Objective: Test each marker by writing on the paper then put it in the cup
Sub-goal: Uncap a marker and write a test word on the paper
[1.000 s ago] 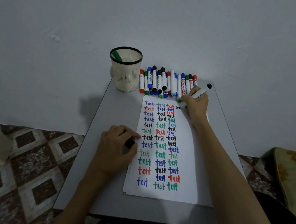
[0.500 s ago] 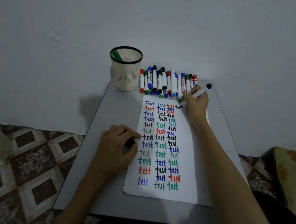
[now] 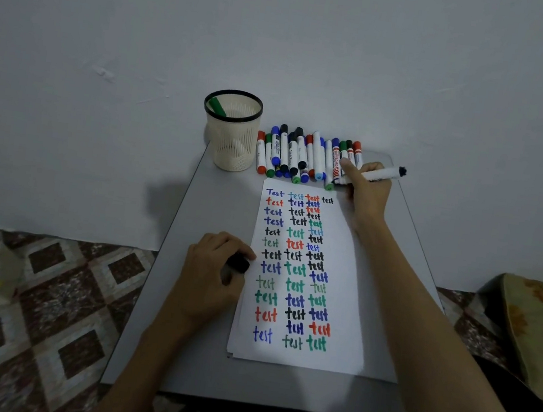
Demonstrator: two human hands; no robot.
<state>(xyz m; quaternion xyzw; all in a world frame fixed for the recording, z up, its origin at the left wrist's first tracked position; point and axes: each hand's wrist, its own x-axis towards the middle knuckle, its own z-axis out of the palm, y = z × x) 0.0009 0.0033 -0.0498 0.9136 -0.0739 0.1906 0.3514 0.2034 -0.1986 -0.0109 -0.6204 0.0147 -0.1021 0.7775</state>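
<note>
Curled round a black marker (image 3: 383, 175), the right hand (image 3: 366, 192) grips it near its writing end; the barrel juts out to the right of the fingers, black butt end free. Just below this grip lies the paper (image 3: 342, 284), a black "test" nearest the hand. Left of the grip, the index finger overlaps the row of markers (image 3: 304, 158); farther left stands the mesh cup (image 3: 233, 145), holding a green marker (image 3: 217, 106). Well below-left, the left hand (image 3: 215, 284) pinches a black cap (image 3: 238, 263) at the paper's edge
</note>
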